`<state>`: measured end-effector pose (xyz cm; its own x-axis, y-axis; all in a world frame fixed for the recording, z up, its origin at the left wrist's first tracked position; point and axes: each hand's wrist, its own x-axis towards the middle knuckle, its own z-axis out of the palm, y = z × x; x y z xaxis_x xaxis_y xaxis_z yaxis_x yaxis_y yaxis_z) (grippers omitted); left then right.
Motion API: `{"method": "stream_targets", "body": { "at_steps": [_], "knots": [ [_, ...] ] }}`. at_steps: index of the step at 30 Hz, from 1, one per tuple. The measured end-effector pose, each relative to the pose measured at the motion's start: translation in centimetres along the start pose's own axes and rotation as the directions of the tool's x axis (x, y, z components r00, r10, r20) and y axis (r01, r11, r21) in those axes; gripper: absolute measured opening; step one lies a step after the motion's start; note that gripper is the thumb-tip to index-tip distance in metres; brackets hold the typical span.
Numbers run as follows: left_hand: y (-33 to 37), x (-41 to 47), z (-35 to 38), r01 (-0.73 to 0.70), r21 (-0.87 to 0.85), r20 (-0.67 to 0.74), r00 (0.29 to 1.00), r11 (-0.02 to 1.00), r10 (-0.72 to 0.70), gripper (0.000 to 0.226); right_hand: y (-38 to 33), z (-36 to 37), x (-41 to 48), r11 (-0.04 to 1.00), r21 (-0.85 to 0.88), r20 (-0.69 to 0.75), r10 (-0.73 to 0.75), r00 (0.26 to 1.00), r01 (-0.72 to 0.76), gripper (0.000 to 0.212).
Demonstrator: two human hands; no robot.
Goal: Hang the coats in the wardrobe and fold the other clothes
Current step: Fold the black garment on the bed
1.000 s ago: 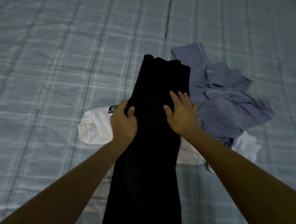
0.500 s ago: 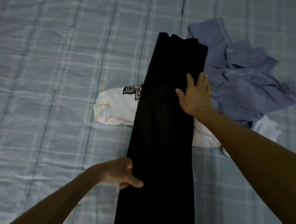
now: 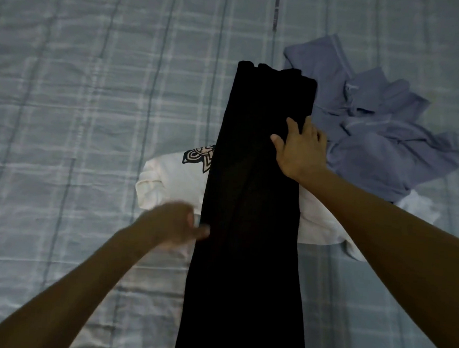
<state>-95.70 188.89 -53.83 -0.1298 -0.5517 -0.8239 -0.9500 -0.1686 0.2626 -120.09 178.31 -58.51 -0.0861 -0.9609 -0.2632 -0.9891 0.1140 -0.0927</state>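
We see the long black pants (image 3: 251, 202) lying flat on the checked bed sheet (image 3: 80, 97) over a white shirt (image 3: 169, 181), our right hand (image 3: 299, 148) pressing flat on them with fingers spread, and our blurry left hand (image 3: 174, 224) touching their left edge, its grip unclear.

One black garment (image 3: 251, 202), one white garment (image 3: 174, 181), one blue garment (image 3: 381, 134), one plaid sheet (image 3: 79, 111), two hands: left (image 3: 175, 224), right (image 3: 301, 151).

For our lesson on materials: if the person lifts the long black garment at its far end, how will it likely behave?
The black garment would probably droop limply, since it already follows the bumps of the white shirt beneath it. It looks fairly light, as the right hand flattens it with an open palm. It may slide rather than snag on the smooth checked bedsheet.
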Motion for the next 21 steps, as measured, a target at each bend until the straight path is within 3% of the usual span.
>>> {"method": "stream_targets", "body": {
  "at_steps": [1,2,4,7,9,11,14,16,19,21],
  "knots": [
    [1.2,1.2,-1.2,-0.085,-0.022,-0.257,0.963,0.996,0.076,0.033,0.0,-0.2,0.5,0.999,0.037,-0.007,0.037,0.999,-0.037,0.061],
    [2.7,2.2,-2.4,-0.2,-0.088,-0.465,0.874,0.976,0.137,0.025,0.0,-0.4,1.2,0.994,0.068,-0.012,0.083,0.997,-0.082,0.06],
    [5.6,4.4,-4.0,-0.389,-0.128,-0.666,0.716,0.912,0.211,0.019,0.0,-1.0,2.3,0.981,0.116,-0.037,0.162,0.986,-0.156,0.056],
    [8.7,7.5,-4.6,-0.413,0.006,-0.661,0.682,0.911,0.314,0.042,0.1,-1.7,3.9,0.921,0.342,-0.075,0.225,0.972,-0.187,0.041],
    [9.7,9.2,-4.0,-0.38,0.046,-0.657,0.685,0.924,0.315,0.052,0.2,-2.0,4.9,0.788,0.588,-0.049,0.262,0.964,-0.185,0.037],
    [10.1,10.6,-3.4,-0.355,-0.04,-0.675,0.699,0.934,0.237,0.059,0.0,-2.2,5.6,0.725,0.679,-0.095,0.246,0.965,-0.118,0.037],
    [10.3,12.4,-3.6,-0.303,-0.327,-0.667,0.745,0.895,0.008,0.069,-0.9,-3.2,6.5,0.726,0.669,-0.357,0.131,0.925,0.156,0.04],
    [10.3,13.0,-4.7,-0.311,-0.544,-0.581,0.81,0.779,-0.082,0.074,-1.6,-4.2,7.1,0.697,0.642,-0.491,0.055,0.869,0.319,0.041],
    [10.4,13.4,-7.1,-0.28,-0.83,-0.354,0.933,0.482,-0.067,0.063,-2.1,-4.6,7.8,0.641,0.647,-0.557,0.025,0.83,0.414,0.044],
    [10.1,13.8,-8.1,-0.358,-0.849,-0.423,0.901,0.388,-0.096,0.045,-1.8,-4.2,7.9,0.649,0.664,-0.523,0.048,0.851,0.371,0.047]
  ]
}}
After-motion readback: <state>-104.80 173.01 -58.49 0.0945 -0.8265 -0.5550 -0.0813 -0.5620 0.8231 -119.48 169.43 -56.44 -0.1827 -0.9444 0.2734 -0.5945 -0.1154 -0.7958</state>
